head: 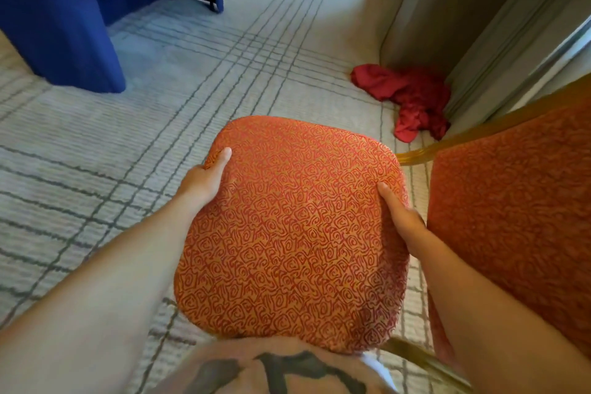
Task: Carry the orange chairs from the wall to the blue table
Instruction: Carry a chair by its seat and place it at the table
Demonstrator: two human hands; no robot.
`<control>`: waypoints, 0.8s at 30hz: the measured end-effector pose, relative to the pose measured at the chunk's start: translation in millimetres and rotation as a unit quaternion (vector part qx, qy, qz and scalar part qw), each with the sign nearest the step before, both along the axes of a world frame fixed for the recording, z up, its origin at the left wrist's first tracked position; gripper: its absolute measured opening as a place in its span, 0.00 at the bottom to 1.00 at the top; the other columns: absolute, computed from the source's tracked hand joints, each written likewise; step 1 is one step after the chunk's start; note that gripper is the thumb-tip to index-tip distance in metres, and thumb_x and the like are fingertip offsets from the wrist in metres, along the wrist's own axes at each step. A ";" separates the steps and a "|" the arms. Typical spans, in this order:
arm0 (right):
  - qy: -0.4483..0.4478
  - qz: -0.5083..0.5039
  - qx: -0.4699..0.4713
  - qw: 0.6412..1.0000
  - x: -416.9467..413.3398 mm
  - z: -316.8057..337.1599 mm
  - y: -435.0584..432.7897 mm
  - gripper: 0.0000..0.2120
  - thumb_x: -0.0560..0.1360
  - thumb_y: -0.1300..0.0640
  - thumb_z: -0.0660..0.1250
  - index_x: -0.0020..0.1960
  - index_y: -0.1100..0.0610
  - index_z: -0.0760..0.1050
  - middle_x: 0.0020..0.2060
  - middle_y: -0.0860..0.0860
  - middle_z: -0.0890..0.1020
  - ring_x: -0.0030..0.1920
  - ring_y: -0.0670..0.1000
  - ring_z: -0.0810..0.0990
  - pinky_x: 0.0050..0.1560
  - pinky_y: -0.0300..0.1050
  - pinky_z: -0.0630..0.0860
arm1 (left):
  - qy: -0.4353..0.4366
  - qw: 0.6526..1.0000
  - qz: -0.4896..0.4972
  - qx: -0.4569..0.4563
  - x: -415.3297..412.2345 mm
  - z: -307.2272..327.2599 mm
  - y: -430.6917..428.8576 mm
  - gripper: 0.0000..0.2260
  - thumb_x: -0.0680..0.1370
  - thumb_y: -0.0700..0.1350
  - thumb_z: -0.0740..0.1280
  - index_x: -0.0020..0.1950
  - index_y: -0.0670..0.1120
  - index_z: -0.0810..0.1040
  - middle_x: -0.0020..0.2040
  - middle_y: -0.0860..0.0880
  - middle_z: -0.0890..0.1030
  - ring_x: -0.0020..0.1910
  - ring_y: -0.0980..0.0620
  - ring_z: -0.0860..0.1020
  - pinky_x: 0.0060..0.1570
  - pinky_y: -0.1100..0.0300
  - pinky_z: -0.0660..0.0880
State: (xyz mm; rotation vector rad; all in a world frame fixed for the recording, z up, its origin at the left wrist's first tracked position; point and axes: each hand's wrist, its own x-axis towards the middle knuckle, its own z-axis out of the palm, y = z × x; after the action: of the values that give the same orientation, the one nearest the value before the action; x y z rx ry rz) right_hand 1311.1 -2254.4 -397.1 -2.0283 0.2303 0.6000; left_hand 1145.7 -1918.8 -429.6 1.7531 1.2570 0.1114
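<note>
An orange chair's patterned seat cushion (294, 233) fills the middle of the head view. My left hand (204, 177) grips its left edge, thumb on top and fingers hidden underneath. My right hand (399, 213) grips the right edge the same way. A second orange chair (511, 211) with a gold frame stands close on the right, touching or nearly touching my right arm. The blue table (64, 9), draped in blue cloth to the floor, stands at the upper left, across open carpet.
A crumpled red cloth (412, 99) lies on the carpet by the wall corner (447, 9) at the upper right. Pale striped carpet (192, 73) stretches between the chair and the table.
</note>
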 end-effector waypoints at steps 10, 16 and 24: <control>0.061 0.064 0.019 0.996 218.5 -21.6 158.0 0.44 0.62 0.26 0.68 0.67 0.56 0.75 0.59 0.56 0.81 0.57 0.56 0.80 0.64 0.53 0.73 | 0.004 0.999 0.045 0.007 186.0 -0.4 138.1 0.47 0.65 0.80 0.53 0.61 0.41 0.79 0.59 0.36 0.79 0.60 0.40 0.77 0.56 0.54 0.70; 0.061 0.063 0.033 0.996 262.5 -28.6 199.8 0.41 0.63 0.28 0.69 0.66 0.55 0.76 0.58 0.55 0.82 0.57 0.56 0.80 0.65 0.54 0.73 | -0.023 0.999 0.043 -0.005 232.9 -17.1 181.3 0.46 0.64 0.80 0.54 0.59 0.41 0.79 0.58 0.38 0.80 0.59 0.41 0.77 0.55 0.54 0.70; 0.050 0.037 0.050 0.997 418.8 -7.0 350.2 0.41 0.62 0.28 0.70 0.66 0.54 0.76 0.57 0.55 0.82 0.56 0.57 0.80 0.64 0.55 0.73 | -0.045 0.998 0.036 0.038 393.8 11.9 336.9 0.41 0.68 0.76 0.55 0.56 0.40 0.79 0.57 0.36 0.80 0.59 0.40 0.77 0.55 0.53 0.70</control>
State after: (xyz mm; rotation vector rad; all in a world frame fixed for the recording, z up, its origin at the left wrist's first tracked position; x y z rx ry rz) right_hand 1729.9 -1904.2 -404.1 -1.9187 0.1815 0.7467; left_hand 1539.5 -1581.9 -417.7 1.7483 1.2664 0.2806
